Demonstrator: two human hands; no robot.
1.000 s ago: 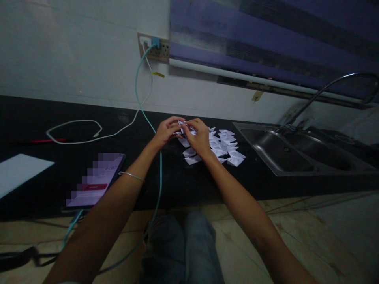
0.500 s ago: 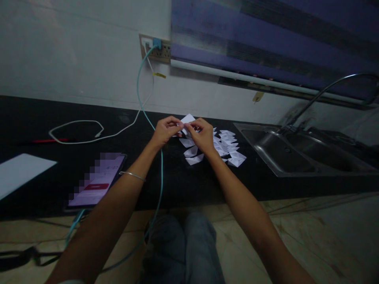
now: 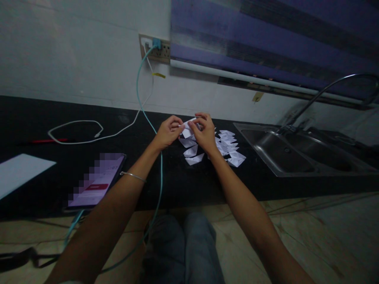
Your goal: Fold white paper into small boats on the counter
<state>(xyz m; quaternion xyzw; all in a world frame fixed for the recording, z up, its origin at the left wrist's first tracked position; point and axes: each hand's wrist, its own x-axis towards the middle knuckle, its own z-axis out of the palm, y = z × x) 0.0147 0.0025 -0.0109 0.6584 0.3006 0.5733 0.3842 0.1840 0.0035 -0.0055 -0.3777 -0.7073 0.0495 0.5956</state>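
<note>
A small white folded paper (image 3: 187, 132) is held up between my two hands, above the black counter. My left hand (image 3: 167, 132) pinches its left corner with thumb and fingers. On the other side my right hand (image 3: 205, 132) grips it, thumb in front and fingers behind. Just below and to the right lie several white folded paper boats (image 3: 194, 159), with more paper boats (image 3: 227, 144) grouped beyond my right wrist. My right hand and forearm hide part of that group.
Left on the counter (image 3: 183, 185) are a phone (image 3: 96, 185), a sheet of white paper (image 3: 22, 173), a red pen (image 3: 49, 141) and a white cable (image 3: 74, 121). A teal cable (image 3: 161, 177) runs under my left wrist. A steel sink (image 3: 266, 157) with a tap is at right.
The paper between my hands has tilted and now shows a narrower, folded shape. My right hand's fingers have lifted and shifted behind its upper edge. My left hand stays nearly in place.
</note>
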